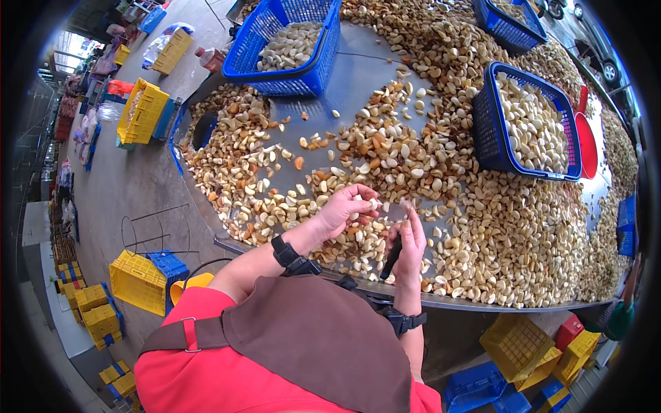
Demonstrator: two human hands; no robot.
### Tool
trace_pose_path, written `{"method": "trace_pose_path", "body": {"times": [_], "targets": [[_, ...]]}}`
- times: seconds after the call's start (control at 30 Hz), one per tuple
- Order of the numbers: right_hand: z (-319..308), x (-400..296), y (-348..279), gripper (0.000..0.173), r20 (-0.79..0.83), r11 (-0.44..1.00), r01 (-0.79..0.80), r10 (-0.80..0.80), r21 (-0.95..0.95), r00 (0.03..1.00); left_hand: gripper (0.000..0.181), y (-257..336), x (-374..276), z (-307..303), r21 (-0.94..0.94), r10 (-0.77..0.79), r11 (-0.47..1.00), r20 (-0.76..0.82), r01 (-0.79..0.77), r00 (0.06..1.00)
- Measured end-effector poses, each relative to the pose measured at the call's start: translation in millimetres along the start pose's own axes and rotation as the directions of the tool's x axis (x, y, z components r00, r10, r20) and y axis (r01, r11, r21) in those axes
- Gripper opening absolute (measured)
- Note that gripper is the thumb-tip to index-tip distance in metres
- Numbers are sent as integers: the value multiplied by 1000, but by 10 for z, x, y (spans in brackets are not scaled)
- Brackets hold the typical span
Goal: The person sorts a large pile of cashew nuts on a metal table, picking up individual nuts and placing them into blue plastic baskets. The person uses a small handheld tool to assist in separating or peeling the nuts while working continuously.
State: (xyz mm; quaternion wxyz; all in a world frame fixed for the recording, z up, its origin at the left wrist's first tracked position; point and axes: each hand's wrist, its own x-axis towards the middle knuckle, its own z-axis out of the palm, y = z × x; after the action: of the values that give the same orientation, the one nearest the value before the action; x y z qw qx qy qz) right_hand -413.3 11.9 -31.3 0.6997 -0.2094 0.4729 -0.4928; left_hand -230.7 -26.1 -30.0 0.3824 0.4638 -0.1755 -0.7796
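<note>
Over the near part of a metal table, my left hand (347,210) holds a pale piece, seemingly a nut or clove, between thumb and fingers. Close to its right, my right hand (409,242) grips a black-handled tool (392,256), perhaps a knife; its blade cannot be made out. Loose pale and brownish pieces (506,248) lie spread and heaped around both hands. Pale pieces fill a dark blue plastic basket (480,129) to the right. Another blue plastic basket (315,77), holding similar pieces, stands beyond my left hand.
A red scoop or pan (585,142) is beside the right basket. Another blue basket (508,36) stands at the far right. The metal table's near edge (465,304) runs before my body. Yellow crates (137,281) stand on the floor at left, and more crates (516,346) at lower right.
</note>
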Motion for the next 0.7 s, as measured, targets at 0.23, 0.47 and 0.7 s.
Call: {"method": "trace_pose_path", "body": {"times": [0.23, 0.47, 0.7], "targets": [[22, 218, 145, 13, -55, 845, 134, -189, -517, 980, 14, -74, -39, 167, 354, 190, 915, 47, -194, 981], [122, 148, -8, 6, -66, 976, -78, 66, -202, 996, 20, -53, -36, 200, 70, 42, 997, -49, -39, 998], [-94, 29, -152, 5, -66, 997, -68, 65, -46, 996, 25, 1, -42, -37, -294, -162, 942, 24, 162, 986]]}}
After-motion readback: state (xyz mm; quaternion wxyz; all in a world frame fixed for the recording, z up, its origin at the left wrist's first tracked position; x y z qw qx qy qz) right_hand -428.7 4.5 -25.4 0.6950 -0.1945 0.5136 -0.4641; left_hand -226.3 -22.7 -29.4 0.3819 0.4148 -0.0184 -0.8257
